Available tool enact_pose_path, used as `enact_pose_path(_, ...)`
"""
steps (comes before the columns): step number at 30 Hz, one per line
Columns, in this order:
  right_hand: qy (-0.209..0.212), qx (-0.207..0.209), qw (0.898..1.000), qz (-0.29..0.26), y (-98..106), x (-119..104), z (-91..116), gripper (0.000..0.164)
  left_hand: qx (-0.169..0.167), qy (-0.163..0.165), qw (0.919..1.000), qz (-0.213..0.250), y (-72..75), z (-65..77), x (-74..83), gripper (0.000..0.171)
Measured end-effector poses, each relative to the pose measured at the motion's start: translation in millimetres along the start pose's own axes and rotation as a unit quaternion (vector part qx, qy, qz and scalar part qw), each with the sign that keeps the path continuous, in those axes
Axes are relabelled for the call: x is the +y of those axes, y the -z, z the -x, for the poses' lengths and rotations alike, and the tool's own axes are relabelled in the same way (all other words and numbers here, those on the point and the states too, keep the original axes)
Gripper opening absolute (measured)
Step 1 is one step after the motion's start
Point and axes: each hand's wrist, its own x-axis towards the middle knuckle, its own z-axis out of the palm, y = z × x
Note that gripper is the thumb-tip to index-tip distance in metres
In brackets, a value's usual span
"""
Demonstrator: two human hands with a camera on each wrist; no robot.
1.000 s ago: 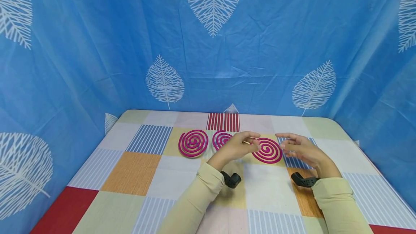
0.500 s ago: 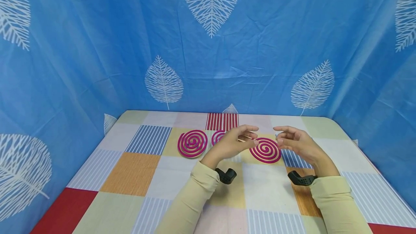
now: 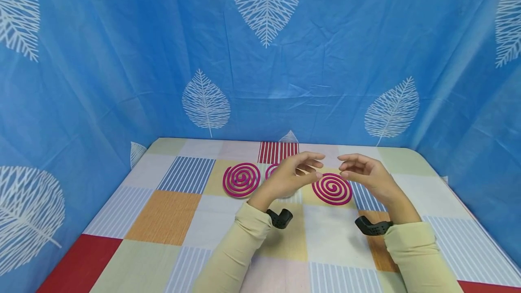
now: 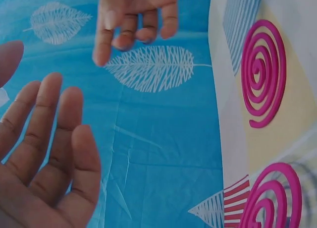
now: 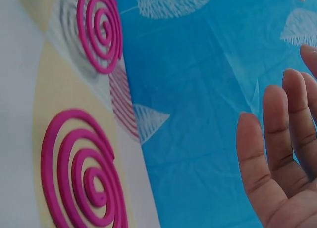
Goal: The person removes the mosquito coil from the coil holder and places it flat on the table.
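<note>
Three magenta spiral coils, shaped like mosquito coils, form a row on the checkered tablecloth: a left coil [image 3: 241, 178], a middle coil [image 3: 268, 169] partly hidden behind my left hand, and a right coil [image 3: 332, 188]. My left hand [image 3: 285, 176] hovers over the table between the middle and right coils, fingers loosely bent and holding nothing. Facing it, my right hand [image 3: 371, 178] is raised by the right coil's far side, also holding nothing. In the left wrist view both hands' fingers are apart; the right wrist view has the right hand [image 5: 277, 163] with relaxed fingers.
A patchwork tablecloth [image 3: 171, 218] covers the table. Behind and at both sides hangs a blue curtain [image 3: 317, 58] with white leaf prints. A black wrist device [image 3: 281, 218] is strapped to the left wrist, and a matching device [image 3: 372, 226] to the right.
Both hands have risen a little away from the table and shifted slightly left in the head view. The left hand now covers more of the middle coil. The coils have stayed put.
</note>
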Motion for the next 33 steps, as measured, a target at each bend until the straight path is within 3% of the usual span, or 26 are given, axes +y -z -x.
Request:
enact_pose_path(9,0.034,0.001,0.999,0.006,-17.3,-13.7,-4.3,0.046,0.036,-0.015,0.9992,-0.005,7.7,6.6,-2.0,0.042)
enact_pose_path(14,0.037,0.0,0.999,0.02,-24.4,-16.5,-5.6,0.04,0.038,-0.016,0.9989,-0.023,13.9,12.4,-2.4,0.04)
enact_pose_path(21,0.033,-0.007,0.999,0.037,-32.9,-18.4,-8.2,0.047,0.042,-0.011,0.9985,-0.032,22.1,21.2,-6.1,0.041)
enact_pose_path(27,0.025,-0.013,0.997,0.069,-40.9,-21.9,-8.8,0.033,0.049,-0.006,0.9979,-0.041,28.1,28.3,-12.0,0.04)
enact_pose_path(33,0.032,-0.036,0.993,0.107,-49.3,-21.9,-10.5,0.034,0.053,0.001,0.9973,-0.051,34.6,34.8,-18.7,0.039)
